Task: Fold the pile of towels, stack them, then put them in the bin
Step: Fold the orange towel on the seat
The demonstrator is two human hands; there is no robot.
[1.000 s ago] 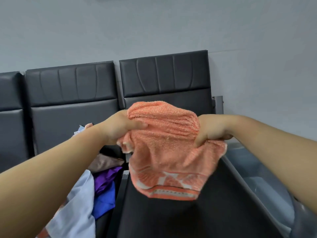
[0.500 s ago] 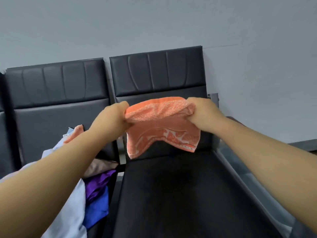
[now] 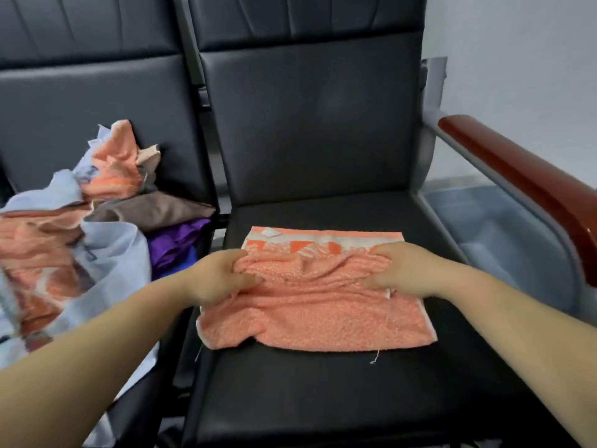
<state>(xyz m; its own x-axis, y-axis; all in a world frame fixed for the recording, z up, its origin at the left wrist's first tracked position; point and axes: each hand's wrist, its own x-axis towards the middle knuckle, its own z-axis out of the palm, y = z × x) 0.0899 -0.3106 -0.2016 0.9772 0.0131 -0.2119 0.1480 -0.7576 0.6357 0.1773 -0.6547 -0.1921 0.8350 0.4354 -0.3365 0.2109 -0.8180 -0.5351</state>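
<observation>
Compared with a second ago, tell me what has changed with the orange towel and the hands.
The orange towel, earlier held up before the chair back, has come down onto the black seat and lies spread, bunched across its middle. The left hand and right hand still grip it, one at each side. The pile of towels on the neighbouring seat stayed put.

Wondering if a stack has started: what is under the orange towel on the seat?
Black seat shows all round the orange towel, held by the left hand and right hand. Anything beneath its middle is covered.
</observation>
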